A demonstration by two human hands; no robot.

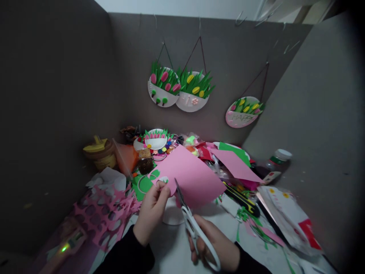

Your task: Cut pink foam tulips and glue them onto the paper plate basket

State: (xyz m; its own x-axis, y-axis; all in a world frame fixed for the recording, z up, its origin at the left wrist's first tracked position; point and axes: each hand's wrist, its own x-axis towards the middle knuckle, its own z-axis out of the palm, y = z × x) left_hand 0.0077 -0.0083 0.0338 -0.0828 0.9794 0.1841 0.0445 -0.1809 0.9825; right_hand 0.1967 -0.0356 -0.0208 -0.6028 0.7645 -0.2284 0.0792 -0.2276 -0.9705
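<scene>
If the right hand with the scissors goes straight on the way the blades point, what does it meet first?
The right hand points the scissors up and slightly left, into the pink paper sheet that the left hand holds. The blades look already at its lower edge.

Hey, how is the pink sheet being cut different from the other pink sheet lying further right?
The held pink sheet is lifted off the table, pinched by the left hand, while the other pink sheet lies on the craft pile. The held one looks larger and has the scissors in the right hand at its lower edge; nothing touches the other. The held one looks brighter. Both are plain pink paper with straight edges.
</scene>
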